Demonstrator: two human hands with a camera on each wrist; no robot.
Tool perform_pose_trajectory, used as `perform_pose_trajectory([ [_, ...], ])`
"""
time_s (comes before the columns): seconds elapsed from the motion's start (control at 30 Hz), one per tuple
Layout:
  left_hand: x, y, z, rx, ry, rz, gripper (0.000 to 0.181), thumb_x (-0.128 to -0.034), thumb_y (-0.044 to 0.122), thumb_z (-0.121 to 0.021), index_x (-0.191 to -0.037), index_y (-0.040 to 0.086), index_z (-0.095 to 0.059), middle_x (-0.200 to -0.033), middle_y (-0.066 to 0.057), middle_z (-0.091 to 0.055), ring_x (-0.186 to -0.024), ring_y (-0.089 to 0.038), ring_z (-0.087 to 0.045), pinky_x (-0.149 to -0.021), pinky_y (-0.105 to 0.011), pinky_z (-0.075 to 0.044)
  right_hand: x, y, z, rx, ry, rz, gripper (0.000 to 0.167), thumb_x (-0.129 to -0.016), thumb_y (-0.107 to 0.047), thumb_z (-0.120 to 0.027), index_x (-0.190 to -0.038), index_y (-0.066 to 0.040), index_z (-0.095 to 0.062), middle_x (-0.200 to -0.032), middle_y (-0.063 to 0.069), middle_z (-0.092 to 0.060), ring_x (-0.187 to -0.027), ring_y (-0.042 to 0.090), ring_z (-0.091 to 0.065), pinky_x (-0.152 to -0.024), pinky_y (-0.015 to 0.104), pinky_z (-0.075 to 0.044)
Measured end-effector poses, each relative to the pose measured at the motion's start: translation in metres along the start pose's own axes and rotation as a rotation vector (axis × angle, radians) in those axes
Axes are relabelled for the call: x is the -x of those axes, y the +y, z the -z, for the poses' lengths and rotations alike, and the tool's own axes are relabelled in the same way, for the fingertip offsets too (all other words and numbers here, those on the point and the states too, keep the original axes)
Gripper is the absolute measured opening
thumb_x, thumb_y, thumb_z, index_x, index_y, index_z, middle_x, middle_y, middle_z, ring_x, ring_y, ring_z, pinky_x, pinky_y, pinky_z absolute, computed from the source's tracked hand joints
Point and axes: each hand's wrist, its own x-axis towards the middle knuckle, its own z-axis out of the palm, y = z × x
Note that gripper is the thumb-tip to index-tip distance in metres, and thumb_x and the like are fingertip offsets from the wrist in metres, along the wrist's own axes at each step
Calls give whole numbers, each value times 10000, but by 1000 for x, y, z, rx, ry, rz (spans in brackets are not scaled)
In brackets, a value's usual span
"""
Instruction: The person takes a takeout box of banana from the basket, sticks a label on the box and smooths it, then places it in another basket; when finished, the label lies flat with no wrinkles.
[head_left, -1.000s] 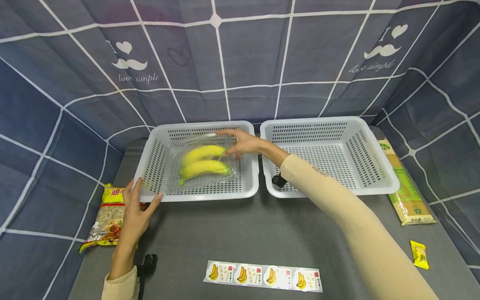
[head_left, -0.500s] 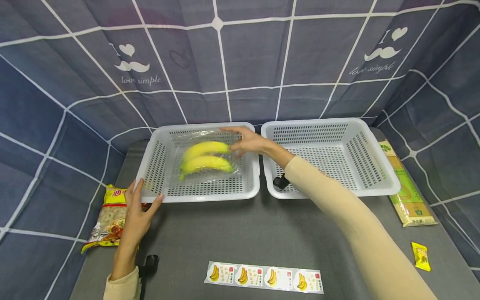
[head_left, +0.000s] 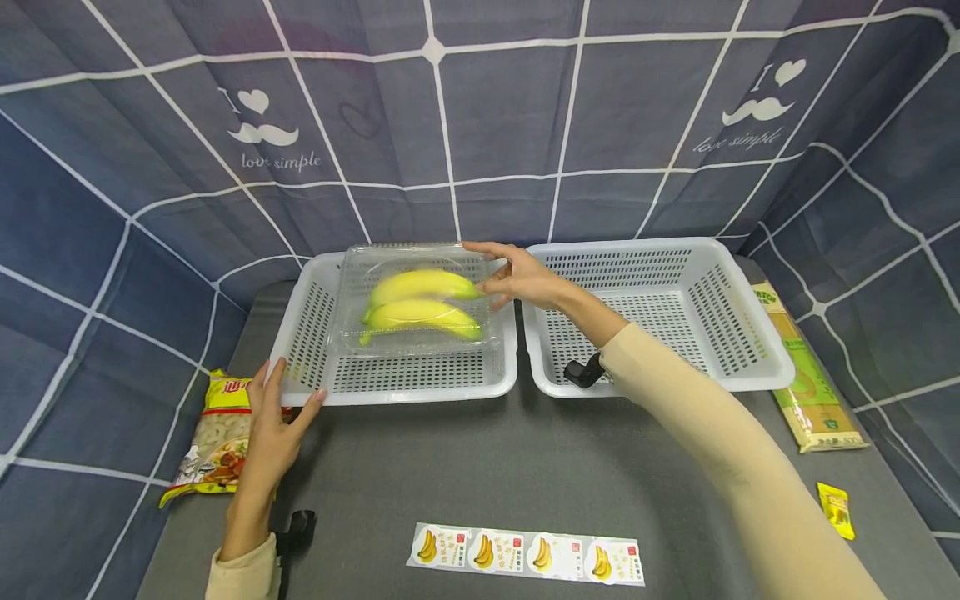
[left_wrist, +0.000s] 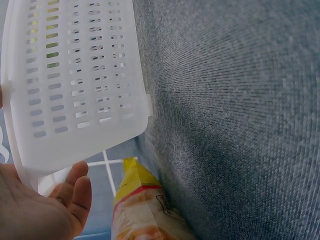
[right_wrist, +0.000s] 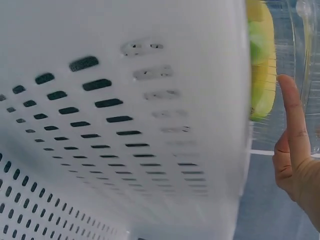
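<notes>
My right hand [head_left: 528, 279] grips the right end of a clear plastic clamshell box [head_left: 351, 300] that holds two yellow bananas [head_left: 423, 315]. The box is above the left white basket [head_left: 412, 393], near its back rim. In the right wrist view, the thumb and fingers lie against the clear box [right_wrist: 285, 60] beyond the basket wall. My left hand [head_left: 276, 433] holds the front left corner of that basket, thumb on the front rim. The left wrist view shows its fingers [left_wrist: 80, 200] curled round the basket corner.
A second white basket [head_left: 780, 379] stands at the right. A yellow food bag [head_left: 221, 437] lies at the left, a green-and-tan packet [head_left: 813, 392] at the right. A small yellow sachet [head_left: 836, 510] and a strip of banana stickers [head_left: 525, 554] lie nearer on the grey table [head_left: 450, 467].
My right hand has lifted the clear box with the bananas up out of the left basket, toward the back and slightly right. My left hand has stayed on the basket corner.
</notes>
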Motion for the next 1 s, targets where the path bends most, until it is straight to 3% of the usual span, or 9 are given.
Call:
perform_pose_trajectory([
  [0.43, 0, 1, -1, 12, -2, 13, 837, -885, 86, -711, -1563, 85, -220, -1592, -184, -55, -1417, -451, -189, -1116, -647, -192, 58, -15, 12, -36, 16, 9, 698, -882, 36, -612, -1509, -180, -395, -1493, 175, -259, -1029, 379, -556, -714, 495, -593],
  [0.77, 1, 1, -1, -16, -14, 26, 837, -902, 120, -701, -1567, 82, -195, -1590, -184, -56, -1384, -448, -236, -1103, -643, -221, 84, -14, 2, -1, -24, 9, 710, -873, 38, -594, -1519, -155, -370, -1499, 201, -250, -1008, 351, -541, -711, 508, -593],
  [1.0, 1, 0, 0, 3, -9, 5, 831, -899, 88, -694, -1566, 76, -199, -1590, -184, -58, -1381, -453, -237, -1096, -641, -217, 110, -10, -8, 28, -36, 44, 733, -845, 68, -586, -1513, -153, -382, -1519, 151, -302, -895, 281, -580, -669, 510, -591],
])
